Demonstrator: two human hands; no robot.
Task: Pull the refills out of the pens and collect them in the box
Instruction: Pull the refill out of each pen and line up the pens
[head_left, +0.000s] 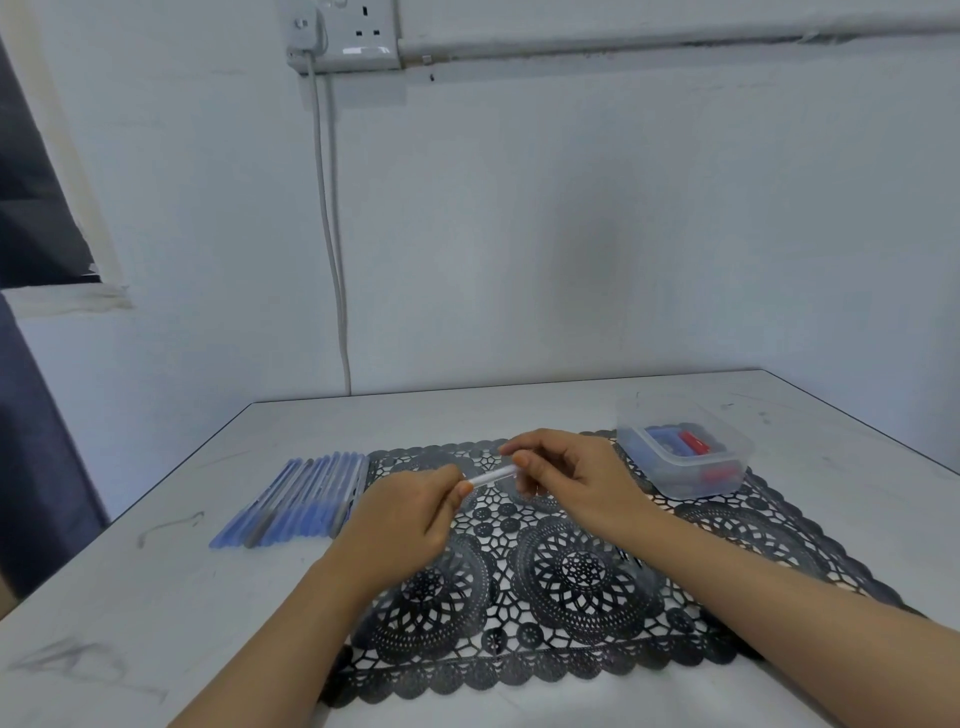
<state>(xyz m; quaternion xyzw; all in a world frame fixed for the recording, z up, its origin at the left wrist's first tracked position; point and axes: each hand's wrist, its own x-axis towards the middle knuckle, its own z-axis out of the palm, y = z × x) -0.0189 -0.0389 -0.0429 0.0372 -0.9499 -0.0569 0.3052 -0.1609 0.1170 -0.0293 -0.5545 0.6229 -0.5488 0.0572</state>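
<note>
Above the black lace mat (582, 571) at mid-table (156, 597), left hand (402, 512) and right hand (576, 478) each pinching one end of a clear pen (493, 474), row of blue pens (301, 499) near the left edge, plastic box (691, 480) toward the far right corner.

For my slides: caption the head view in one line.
Left hand and right hand hold a clear plastic pen over a black lace mat, between blue pens and a clear plastic box.
</note>
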